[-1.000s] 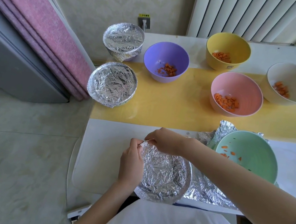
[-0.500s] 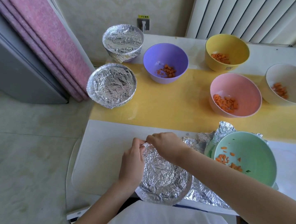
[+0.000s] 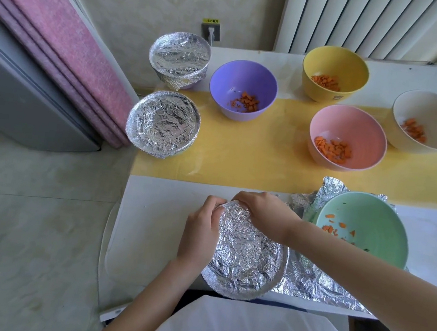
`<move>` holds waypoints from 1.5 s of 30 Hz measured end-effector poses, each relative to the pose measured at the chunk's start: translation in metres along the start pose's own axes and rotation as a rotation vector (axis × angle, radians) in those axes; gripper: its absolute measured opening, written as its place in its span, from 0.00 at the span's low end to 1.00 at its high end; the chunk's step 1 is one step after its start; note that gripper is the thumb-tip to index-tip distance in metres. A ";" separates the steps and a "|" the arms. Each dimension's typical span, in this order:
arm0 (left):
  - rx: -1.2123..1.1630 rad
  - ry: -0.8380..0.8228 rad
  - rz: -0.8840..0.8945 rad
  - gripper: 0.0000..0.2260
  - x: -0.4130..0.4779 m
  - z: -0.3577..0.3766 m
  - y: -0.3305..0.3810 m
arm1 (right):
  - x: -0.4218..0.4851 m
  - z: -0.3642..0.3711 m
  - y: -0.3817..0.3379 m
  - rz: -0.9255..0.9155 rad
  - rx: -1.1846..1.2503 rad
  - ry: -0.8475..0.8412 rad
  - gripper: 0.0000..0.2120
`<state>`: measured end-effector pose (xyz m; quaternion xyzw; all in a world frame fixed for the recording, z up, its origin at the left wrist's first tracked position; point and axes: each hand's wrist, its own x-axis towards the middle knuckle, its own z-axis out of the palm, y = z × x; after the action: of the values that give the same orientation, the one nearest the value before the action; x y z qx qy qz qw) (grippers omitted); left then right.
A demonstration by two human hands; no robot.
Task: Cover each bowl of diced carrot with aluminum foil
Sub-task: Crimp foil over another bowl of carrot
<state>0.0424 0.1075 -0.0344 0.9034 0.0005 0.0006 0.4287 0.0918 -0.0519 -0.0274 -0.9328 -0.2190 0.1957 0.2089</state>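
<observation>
A bowl wrapped in crinkled foil (image 3: 245, 255) sits at the table's near edge. My left hand (image 3: 200, 231) curls round its left rim, fingers on the foil. My right hand (image 3: 262, 212) grips the foil over the far rim. Two foil-covered bowls stand at the left: one (image 3: 163, 123) at the table's left edge, one (image 3: 178, 58) behind it. Open bowls with diced carrot: purple (image 3: 242, 89), yellow (image 3: 335, 73), pink (image 3: 347, 138), cream (image 3: 430, 122). A green bowl (image 3: 364, 229) with carrot bits rests on a loose foil sheet (image 3: 315, 285) at the right.
A yellow runner (image 3: 254, 156) crosses the white table (image 3: 153, 229). A pink mattress or panel (image 3: 53, 40) leans against the wall at the left. A wall socket (image 3: 211, 29) sits behind the table, a radiator (image 3: 369, 21) at the back right.
Both hands have shifted slightly along the far-left rim of the near bowl, pressing the foil down. The view has moved a little; the other bowls stay put.
</observation>
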 end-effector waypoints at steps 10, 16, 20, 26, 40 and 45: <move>0.035 -0.022 -0.051 0.13 -0.009 0.003 -0.006 | -0.003 0.008 -0.015 -0.058 -0.119 0.027 0.20; 0.067 -0.054 0.013 0.13 -0.002 0.007 -0.001 | -0.002 0.002 -0.008 -0.019 -0.126 0.000 0.18; 0.091 -0.070 0.010 0.13 0.007 0.005 -0.003 | 0.006 0.000 -0.009 -0.033 -0.108 0.000 0.12; 0.094 -0.088 -0.045 0.09 0.018 0.001 -0.010 | 0.025 -0.005 -0.018 0.059 -0.140 -0.035 0.10; 0.049 -0.066 -0.106 0.18 0.016 -0.006 -0.008 | 0.025 -0.001 -0.002 0.119 0.103 0.051 0.12; 0.088 -0.019 -0.169 0.20 0.009 -0.004 -0.009 | 0.023 -0.005 -0.003 0.098 0.154 -0.005 0.15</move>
<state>0.0517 0.1159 -0.0392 0.9181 0.0724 -0.0442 0.3872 0.1127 -0.0400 -0.0281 -0.9231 -0.1578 0.2245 0.2695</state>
